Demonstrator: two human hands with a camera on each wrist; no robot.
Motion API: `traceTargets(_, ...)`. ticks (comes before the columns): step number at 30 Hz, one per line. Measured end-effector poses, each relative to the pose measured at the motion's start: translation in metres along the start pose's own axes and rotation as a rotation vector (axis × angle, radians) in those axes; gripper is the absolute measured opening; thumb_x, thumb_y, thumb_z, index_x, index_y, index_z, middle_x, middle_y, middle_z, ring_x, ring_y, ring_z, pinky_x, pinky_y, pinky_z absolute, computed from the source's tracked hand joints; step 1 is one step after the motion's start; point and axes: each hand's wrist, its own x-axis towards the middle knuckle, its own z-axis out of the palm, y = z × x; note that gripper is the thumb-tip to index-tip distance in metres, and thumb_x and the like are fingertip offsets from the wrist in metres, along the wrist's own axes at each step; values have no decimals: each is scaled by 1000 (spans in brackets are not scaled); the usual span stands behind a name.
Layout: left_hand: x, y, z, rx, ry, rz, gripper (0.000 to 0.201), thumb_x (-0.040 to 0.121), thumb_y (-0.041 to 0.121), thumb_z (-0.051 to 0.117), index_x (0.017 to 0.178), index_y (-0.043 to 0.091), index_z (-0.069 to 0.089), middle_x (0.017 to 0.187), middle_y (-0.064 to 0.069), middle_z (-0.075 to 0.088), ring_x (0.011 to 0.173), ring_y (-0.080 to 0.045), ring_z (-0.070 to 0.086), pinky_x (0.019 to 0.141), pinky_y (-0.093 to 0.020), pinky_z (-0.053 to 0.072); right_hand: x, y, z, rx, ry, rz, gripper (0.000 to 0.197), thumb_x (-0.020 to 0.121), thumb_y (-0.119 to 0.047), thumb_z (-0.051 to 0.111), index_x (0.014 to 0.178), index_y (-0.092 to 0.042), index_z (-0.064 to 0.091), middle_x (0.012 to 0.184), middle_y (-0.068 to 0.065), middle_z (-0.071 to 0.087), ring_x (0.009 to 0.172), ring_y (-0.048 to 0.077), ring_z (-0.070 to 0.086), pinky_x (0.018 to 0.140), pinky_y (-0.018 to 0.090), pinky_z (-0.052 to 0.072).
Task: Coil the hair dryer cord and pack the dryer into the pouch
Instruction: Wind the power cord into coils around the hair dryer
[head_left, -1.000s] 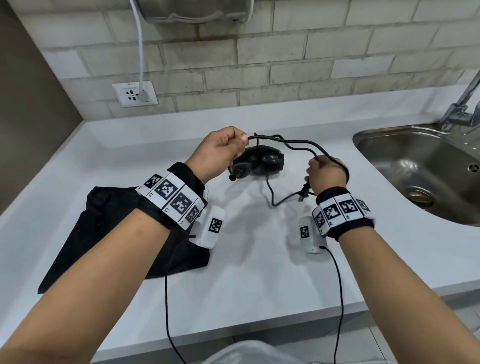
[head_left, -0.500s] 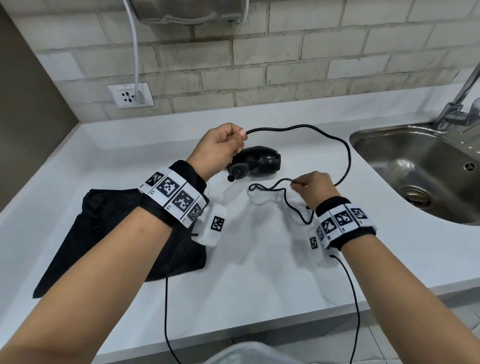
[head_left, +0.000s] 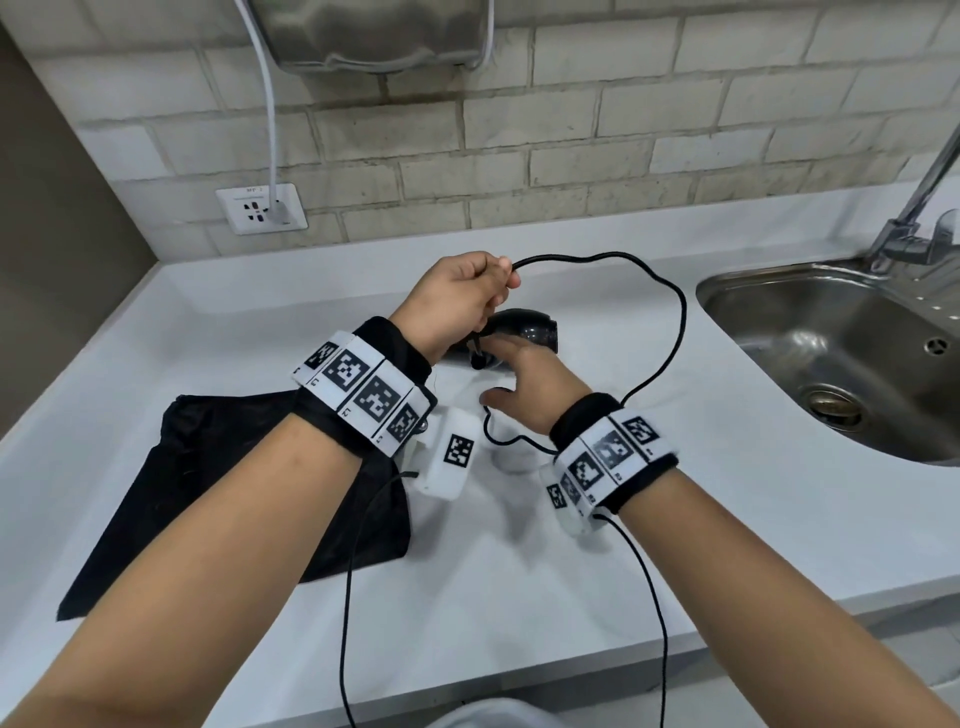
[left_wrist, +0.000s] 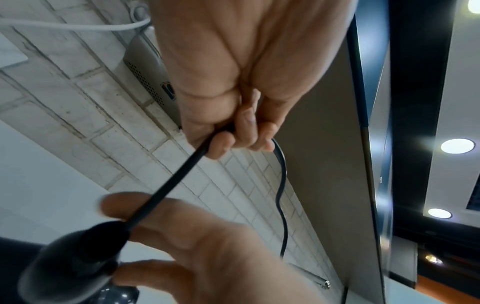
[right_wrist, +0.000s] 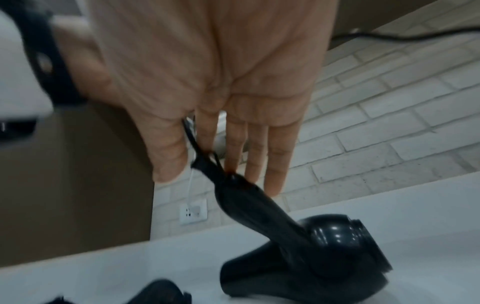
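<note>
The black hair dryer (head_left: 530, 332) lies on the white counter (head_left: 519, 571), its handle raised toward me. My left hand (head_left: 467, 296) is above it, fingers curled round the black cord (head_left: 680, 312) just past the handle end; the left wrist view shows this grip (left_wrist: 228, 133). From there the cord arcs right, drops behind my right wrist and curls on the counter. My right hand (head_left: 524, 379) has straight fingers (right_wrist: 233, 144) against the handle's end and holds nothing. The black pouch (head_left: 234, 493) lies flat to the left, partly under my left forearm.
A steel sink (head_left: 727, 280) with a faucet (head_left: 924, 208) is sunk into the counter on the right. A wall socket (head_left: 260, 208) with a white cable and a metal wall unit (head_left: 374, 36) are on the brick wall behind.
My right hand has let go of the cord, opened, and moved left up to the dryer's handle. The cord loop now hangs wide to the right. My left hand kept its grip.
</note>
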Motion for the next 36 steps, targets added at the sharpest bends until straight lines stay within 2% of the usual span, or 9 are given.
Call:
traceTargets(6,7,10,-5,-82,12,-20,32,99,20,37,72,13,53,59,3,38,37,-1,32,45,-17,29,13,-1,5,-2,181,-111,24,83,3,53,106,0,60,110,15,62,106,29,53,83,18,35)
traceTargets(9,13,17,-11,-218,60,-46,30,98,20,39,73,12,53,54,6,39,36,-1,31,43,-15,29,18,-5,-1,43,214,-134,19,83,3,52,99,-1,62,99,15,65,97,29,55,82,26,39)
traceTargets(13,21,26,-18,-333,44,-30,26,97,25,42,78,13,55,50,12,43,40,-1,33,49,-15,33,23,-14,-11,108,294,-126,24,84,4,49,105,-2,60,104,14,65,98,29,56,88,32,42)
traceTargets(18,24,26,-20,-134,-91,39,31,99,23,35,77,15,56,65,4,39,59,-6,40,59,-16,37,30,-21,-24,161,314,-101,22,87,-4,50,107,-6,59,106,12,65,97,26,59,86,29,42)
traceTargets(23,34,23,-22,-381,-28,-12,35,100,24,32,70,14,46,44,12,39,44,-4,41,59,-20,43,33,-21,-28,148,391,-107,33,87,-7,53,119,-9,57,118,10,61,104,24,58,89,25,42)
traceTargets(27,42,19,-21,-403,-11,-30,34,100,29,33,69,17,45,43,13,33,41,-3,33,51,-18,38,29,-24,-33,59,607,-171,24,84,-6,53,107,-4,61,109,11,62,92,25,58,77,14,36)
traceTargets(31,47,20,-21,-409,-24,-59,36,98,31,35,67,19,46,45,11,31,42,-5,30,50,-20,34,25,-33,-52,-148,919,-371,17,79,-5,49,90,-4,62,92,13,65,87,24,49,74,24,38)
traceTargets(34,49,18,-20,-421,-48,-91,36,97,36,36,67,20,47,46,10,33,40,-5,31,51,-21,34,28,-31,-64,-498,1084,-203,32,75,-15,50,106,-14,58,113,10,62,102,22,37,83,34,31)
traceTargets(36,50,16,-20,-417,-59,-114,38,97,39,36,66,20,47,45,10,34,39,-5,31,50,-21,35,30,-25,-69,-572,1016,1,48,77,-19,51,125,-17,45,128,8,54,118,27,36,98,41,24)
